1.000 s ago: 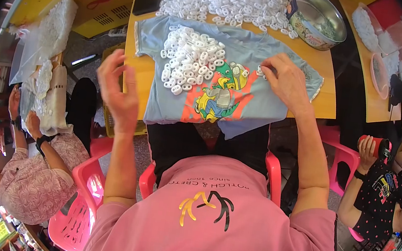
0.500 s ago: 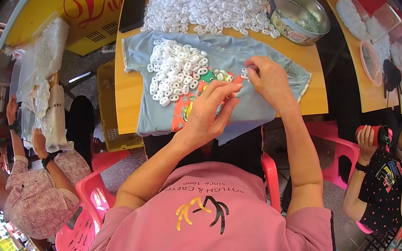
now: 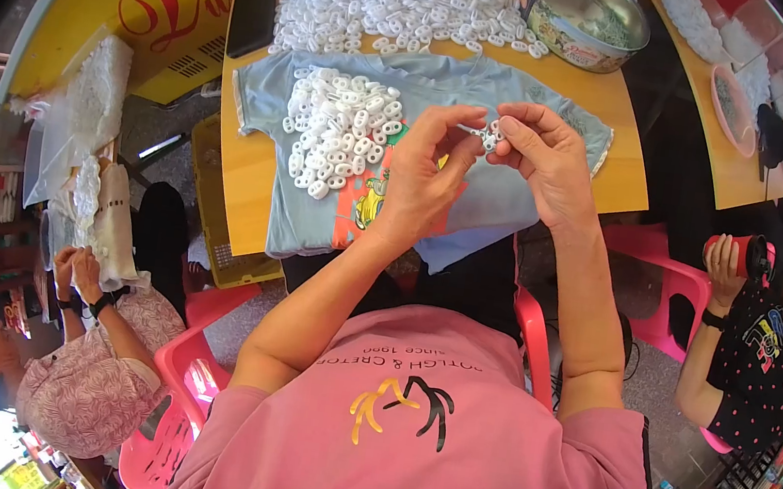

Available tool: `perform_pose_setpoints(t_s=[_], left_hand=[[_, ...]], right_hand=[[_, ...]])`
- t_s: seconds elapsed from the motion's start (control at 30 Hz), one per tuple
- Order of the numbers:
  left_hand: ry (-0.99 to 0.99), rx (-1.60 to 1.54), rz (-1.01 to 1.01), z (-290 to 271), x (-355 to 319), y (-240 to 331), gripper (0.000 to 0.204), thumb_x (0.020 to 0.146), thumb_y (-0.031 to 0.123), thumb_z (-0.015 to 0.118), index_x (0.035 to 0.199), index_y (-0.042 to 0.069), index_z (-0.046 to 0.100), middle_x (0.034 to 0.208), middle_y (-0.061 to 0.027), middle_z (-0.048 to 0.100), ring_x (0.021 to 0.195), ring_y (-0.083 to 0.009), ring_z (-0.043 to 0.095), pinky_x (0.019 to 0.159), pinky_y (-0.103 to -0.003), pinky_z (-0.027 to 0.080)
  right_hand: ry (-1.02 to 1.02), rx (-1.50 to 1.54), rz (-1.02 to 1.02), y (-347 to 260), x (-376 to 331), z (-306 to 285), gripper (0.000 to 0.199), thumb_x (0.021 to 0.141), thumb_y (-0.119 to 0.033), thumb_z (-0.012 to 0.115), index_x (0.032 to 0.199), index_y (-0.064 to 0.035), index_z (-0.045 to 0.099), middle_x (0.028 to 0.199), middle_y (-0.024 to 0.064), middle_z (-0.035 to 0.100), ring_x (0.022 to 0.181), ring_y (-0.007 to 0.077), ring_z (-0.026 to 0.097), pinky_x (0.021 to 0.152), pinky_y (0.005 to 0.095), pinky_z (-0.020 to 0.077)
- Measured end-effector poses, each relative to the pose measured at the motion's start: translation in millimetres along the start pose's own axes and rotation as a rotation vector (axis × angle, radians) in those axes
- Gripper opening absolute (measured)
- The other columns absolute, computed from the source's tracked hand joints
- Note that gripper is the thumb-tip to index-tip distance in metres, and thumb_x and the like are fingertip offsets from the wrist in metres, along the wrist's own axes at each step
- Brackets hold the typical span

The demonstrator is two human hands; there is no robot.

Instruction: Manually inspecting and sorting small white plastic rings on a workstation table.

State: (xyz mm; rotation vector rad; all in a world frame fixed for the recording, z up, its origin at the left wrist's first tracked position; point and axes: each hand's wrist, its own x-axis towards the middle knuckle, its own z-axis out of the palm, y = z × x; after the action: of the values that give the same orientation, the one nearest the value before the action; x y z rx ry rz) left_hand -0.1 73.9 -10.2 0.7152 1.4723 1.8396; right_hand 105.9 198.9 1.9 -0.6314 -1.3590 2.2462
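My left hand (image 3: 429, 163) and my right hand (image 3: 553, 165) meet above a light blue T-shirt (image 3: 302, 219) laid over the table. Between my right thumb and fingers is a small white two-holed plastic piece (image 3: 490, 139). My left thumb and forefinger pinch together against its left side; a thin pale bit shows there, too small to name. Left of my hands, a heap of similar white pieces (image 3: 342, 131) rests on the shirt, beside its red print. Small greyish bits (image 3: 563, 119) lie on the shirt's right side, partly behind my right hand.
A larger mound of white pieces (image 3: 392, 0) covers the table's far side. Right of it stands a round tin (image 3: 585, 58) with small greyish bits inside. A black phone (image 3: 253, 16) lies far left. People sit on both sides, near pink chairs (image 3: 671, 279).
My right hand has come up off the shirt with the white piece and closed in on my left hand. At left, the other person's hands have come together.
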Motion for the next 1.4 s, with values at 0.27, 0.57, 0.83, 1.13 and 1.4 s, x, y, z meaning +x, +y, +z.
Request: perform_pose_setpoints(t_s=[0.27,0.57,0.83,1.13,1.4], left_hand=[[-0.062,0.501,0.634,-11,8,1,0.022,0.08,-0.005,0.067,0.1,0.005,0.063,0.096,-0.0101,0.061,0.079,-0.0219,0.063,0.065,-0.029,0.051],[-0.149,0.495,0.358,-31,0,9,0.012,0.087,0.004,0.065,0.098,0.002,0.061,0.084,-0.0066,0.062,0.075,-0.0167,0.063,0.062,-0.028,0.05],[-0.051,-0.077,0.028,-6,-22,6,0.014,0.093,0.007,0.061,0.105,0.001,0.061,0.09,-0.0007,0.058,0.082,-0.0079,0.058,0.073,-0.022,0.048],[0.006,-0.106,-0.05,-2,-15,0,0.012,0.094,0.009,0.06,0.102,0.001,0.059,0.093,-0.0015,0.059,0.081,-0.0072,0.056,0.07,-0.021,0.047],[-0.036,-0.049,-0.057,-12,-13,-18,0.012,0.095,0.012,0.06,0.1,0.001,0.058,0.087,-0.0007,0.063,0.075,-0.0055,0.056,0.064,-0.02,0.046]], right_hand=[[-0.041,0.157,0.099,8,-9,9,0.019,0.093,-0.01,0.061,0.11,-0.0012,0.061,0.087,0.0013,0.063,0.072,0.0087,0.059,0.068,0.026,0.0517],[-0.028,-0.145,-0.082,19,-25,26,0.018,0.092,-0.008,0.061,0.108,0.0006,0.061,0.091,0.0045,0.065,0.079,0.0093,0.061,0.074,0.0268,0.0532],[0.119,0.037,-0.22,35,-30,32,0.015,0.09,-0.003,0.062,0.105,0.0019,0.061,0.095,0.0082,0.066,0.078,0.0115,0.062,0.075,0.0256,0.053],[0.162,-0.35,-0.312,23,-28,21,0.013,0.091,-0.007,0.063,0.099,0.002,0.062,0.094,0.006,0.066,0.073,0.0094,0.058,0.068,0.0234,0.0495],[0.262,-1.398,-0.493,-33,26,-53,0.014,0.084,-0.012,0.067,0.092,-0.0021,0.064,0.082,0.0088,0.06,0.065,0.0181,0.058,0.062,0.0299,0.0468]])
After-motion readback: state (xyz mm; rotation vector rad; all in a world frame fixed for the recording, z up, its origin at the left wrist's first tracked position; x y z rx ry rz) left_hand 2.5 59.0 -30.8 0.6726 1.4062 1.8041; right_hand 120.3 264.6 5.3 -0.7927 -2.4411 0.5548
